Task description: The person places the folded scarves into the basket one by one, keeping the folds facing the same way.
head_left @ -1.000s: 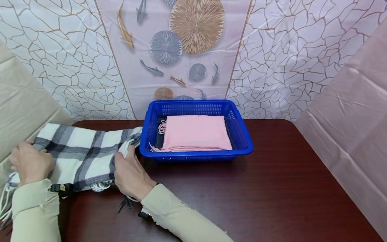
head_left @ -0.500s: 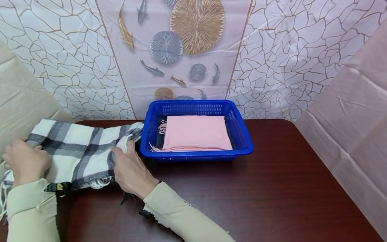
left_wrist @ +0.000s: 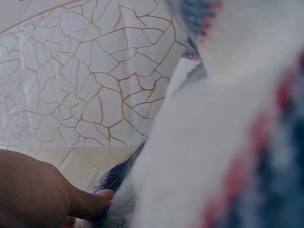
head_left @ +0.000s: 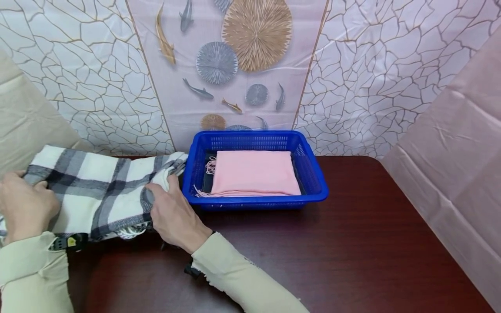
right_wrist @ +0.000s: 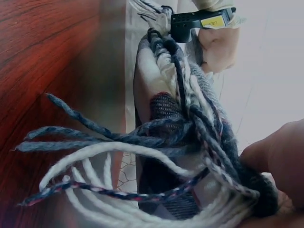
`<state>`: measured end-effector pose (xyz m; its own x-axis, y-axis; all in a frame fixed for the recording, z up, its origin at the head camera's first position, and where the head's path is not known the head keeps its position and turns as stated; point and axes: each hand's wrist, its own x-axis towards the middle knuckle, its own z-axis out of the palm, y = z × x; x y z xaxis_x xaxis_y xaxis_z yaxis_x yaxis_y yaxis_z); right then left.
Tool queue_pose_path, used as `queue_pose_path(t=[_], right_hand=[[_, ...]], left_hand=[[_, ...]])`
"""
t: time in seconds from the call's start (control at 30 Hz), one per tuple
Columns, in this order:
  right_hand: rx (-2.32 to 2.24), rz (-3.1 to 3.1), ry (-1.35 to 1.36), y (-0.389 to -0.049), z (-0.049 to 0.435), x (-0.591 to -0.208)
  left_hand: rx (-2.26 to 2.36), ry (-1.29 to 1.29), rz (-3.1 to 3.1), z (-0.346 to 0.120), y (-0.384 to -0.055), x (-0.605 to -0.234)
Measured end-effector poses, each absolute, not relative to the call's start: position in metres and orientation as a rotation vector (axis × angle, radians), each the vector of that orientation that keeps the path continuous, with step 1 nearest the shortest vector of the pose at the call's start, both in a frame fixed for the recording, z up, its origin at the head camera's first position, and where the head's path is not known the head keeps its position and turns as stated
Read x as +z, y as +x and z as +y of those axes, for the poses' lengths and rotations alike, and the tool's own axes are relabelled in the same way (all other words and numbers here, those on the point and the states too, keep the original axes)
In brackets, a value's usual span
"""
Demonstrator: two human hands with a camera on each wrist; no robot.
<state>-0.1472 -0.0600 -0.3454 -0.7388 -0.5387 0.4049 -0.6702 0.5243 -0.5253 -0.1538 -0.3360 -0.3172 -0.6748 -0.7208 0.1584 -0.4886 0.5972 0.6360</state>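
A folded white, grey and black plaid scarf (head_left: 105, 187) with fringe spans between both hands at the left of the table in the head view. My left hand (head_left: 27, 206) grips its left end; in the left wrist view the thumb (left_wrist: 90, 202) presses on the cloth. My right hand (head_left: 176, 213) pinches the right end, close beside a blue basket (head_left: 254, 200). Twisted tassels (right_wrist: 142, 142) dangle from the scarf's edge in the right wrist view. Inside the basket lies a folded pink scarf (head_left: 254, 171) with pink fringe, on top of a dark cloth (head_left: 207, 176).
The dark reddish-brown table (head_left: 352, 243) extends to the right of the basket. Patterned wall sheeting (head_left: 352, 87) stands behind it, with a beige sheet (head_left: 27, 117) on the left and a pinkish sheet (head_left: 450, 143) on the right.
Both hands keep hold of the plaid scarf, whose left end has shifted left and up with the left hand. The hanging fringe at the right hand shows less now. The basket stays in place.
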Motion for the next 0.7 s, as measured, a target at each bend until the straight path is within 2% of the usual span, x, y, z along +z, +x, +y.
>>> queue_pose_path(t=[0.4,0.7], right_hand=[[1.0,-2.507,1.053,-0.151,-0.055,-0.338],[0.989,-2.493,1.069,-0.15,-0.052,-0.332]], left_hand=[[-0.877,0.86,-2.386,-0.324,-0.139,-0.299],[-0.873,1.005,-2.352,-0.324,-0.139,-0.294]])
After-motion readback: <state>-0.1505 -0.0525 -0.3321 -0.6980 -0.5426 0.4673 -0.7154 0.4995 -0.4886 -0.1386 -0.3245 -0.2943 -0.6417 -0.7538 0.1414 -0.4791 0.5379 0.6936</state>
